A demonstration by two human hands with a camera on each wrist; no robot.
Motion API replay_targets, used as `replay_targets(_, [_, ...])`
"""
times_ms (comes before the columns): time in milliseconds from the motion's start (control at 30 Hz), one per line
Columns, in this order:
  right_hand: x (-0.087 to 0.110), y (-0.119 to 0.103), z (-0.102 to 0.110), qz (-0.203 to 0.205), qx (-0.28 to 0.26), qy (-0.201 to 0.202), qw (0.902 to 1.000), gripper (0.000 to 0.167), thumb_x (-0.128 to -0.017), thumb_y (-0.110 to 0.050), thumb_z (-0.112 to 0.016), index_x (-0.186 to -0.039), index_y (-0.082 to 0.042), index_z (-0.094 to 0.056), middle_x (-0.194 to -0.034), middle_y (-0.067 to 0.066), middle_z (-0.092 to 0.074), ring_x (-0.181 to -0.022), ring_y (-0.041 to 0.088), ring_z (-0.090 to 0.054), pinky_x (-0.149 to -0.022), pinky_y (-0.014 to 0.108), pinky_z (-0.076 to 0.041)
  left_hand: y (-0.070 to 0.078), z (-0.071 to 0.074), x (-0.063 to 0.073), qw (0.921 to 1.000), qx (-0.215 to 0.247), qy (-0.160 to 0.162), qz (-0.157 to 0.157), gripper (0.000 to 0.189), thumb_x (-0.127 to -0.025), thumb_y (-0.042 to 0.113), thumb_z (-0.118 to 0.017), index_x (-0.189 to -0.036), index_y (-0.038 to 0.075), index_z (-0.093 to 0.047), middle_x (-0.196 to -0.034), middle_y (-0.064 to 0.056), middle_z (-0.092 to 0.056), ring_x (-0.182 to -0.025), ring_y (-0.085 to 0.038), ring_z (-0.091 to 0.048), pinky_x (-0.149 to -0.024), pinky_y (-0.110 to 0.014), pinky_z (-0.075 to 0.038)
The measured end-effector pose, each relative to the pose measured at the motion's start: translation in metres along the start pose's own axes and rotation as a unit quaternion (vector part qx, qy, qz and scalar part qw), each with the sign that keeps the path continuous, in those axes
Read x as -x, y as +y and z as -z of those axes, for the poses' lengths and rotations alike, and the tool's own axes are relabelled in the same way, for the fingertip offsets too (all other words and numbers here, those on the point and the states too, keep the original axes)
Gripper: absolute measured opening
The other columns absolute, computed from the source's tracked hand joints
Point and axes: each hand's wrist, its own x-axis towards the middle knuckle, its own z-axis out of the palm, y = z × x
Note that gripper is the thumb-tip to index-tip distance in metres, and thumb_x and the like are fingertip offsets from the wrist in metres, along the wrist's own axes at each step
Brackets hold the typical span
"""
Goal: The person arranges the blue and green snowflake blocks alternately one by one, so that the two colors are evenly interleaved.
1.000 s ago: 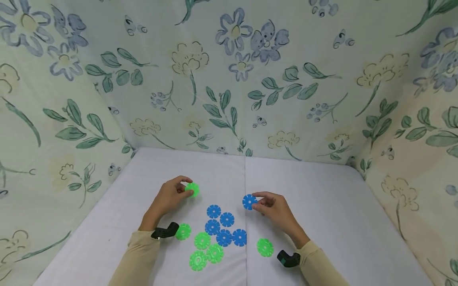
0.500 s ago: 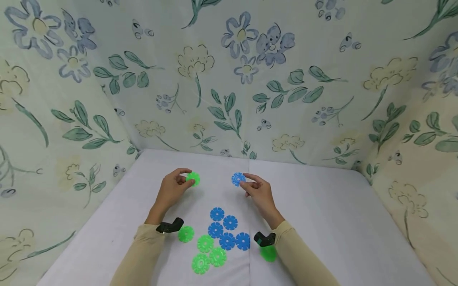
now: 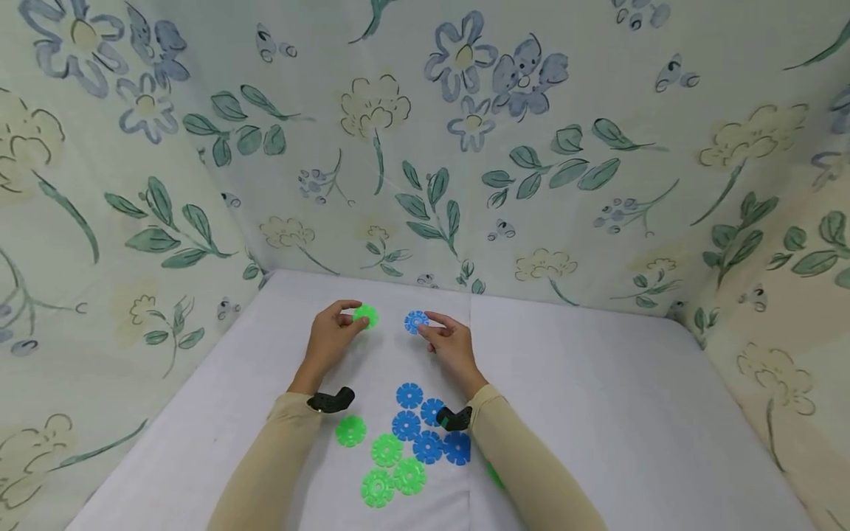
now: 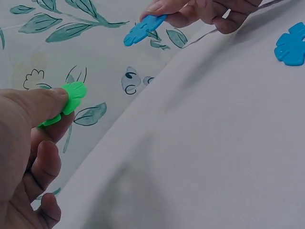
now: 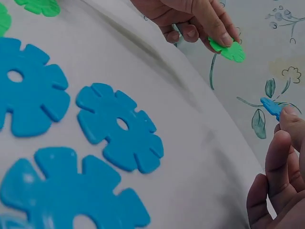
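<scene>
My left hand [image 3: 332, 336] pinches a green notched plastic disc [image 3: 366, 317] between thumb and fingers, raised over the far part of the table. Facing it, my right hand [image 3: 454, 346] pinches a blue notched disc [image 3: 416, 322] by its edge. The two discs are close but apart, with a small gap between them. In the left wrist view the green disc [image 4: 75, 98] is seen tilted under the thumb. The right wrist view shows the blue disc [image 5: 271, 108] nearly edge-on at the thumb tip.
Several blue discs [image 3: 406, 425] lie in a cluster on the white-covered table [image 3: 598, 413], with several green discs [image 3: 377, 487] nearer the front. One green disc [image 3: 494, 476] is mostly hidden under the right sleeve. A floral curtain [image 3: 372, 162] stands behind the table.
My right hand has carried the blue disc left and away from me, towards the green one. My left hand has moved slightly farther out with the green disc.
</scene>
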Motion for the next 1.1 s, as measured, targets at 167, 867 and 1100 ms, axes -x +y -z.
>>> replay_targets(167, [-0.007,0.003,-0.019,-0.001,0.016,-0.005,0.9999,0.034,-0.089,-0.031,-0.077,-0.122,-0.027,-0.072,-0.095,0.011,-0.074,-0.062,0.014,-0.058,-0.059,0.025,-0.047,-0.002,0.000,-0.003,0.9995,-0.011,0.011,0.028,0.035,-0.088,0.035,-0.077,-0.121,0.025,-0.067,-0.089,-0.005,-0.068,-0.070,-0.019,-0.058,-0.059,-0.032,-0.046])
replay_targets(867, [-0.012,0.006,-0.049,-0.004,0.134,0.016,0.9908,0.030,-0.088,-0.032,-0.078,-0.117,-0.026,-0.075,-0.087,0.000,-0.069,-0.063,0.013,-0.061,-0.056,0.026,-0.050,-0.022,-0.019,-0.010,0.9912,-0.131,0.015,0.009,0.033,-0.091,0.032,-0.074,-0.122,0.022,-0.068,-0.097,-0.004,-0.071,-0.094,-0.026,-0.062,-0.091,-0.051,-0.026])
replay_targets(1100, [-0.012,0.007,-0.055,0.018,0.194,0.017,0.9806,0.030,-0.088,-0.032,-0.078,-0.116,-0.025,-0.075,-0.083,-0.003,-0.068,-0.074,0.016,-0.059,-0.065,0.030,-0.045,-0.025,-0.019,-0.010,0.9870,-0.160,0.018,-0.003,0.033,-0.090,0.030,-0.075,-0.121,0.019,-0.069,-0.103,-0.006,-0.073,-0.095,-0.028,-0.063,-0.087,-0.049,-0.025])
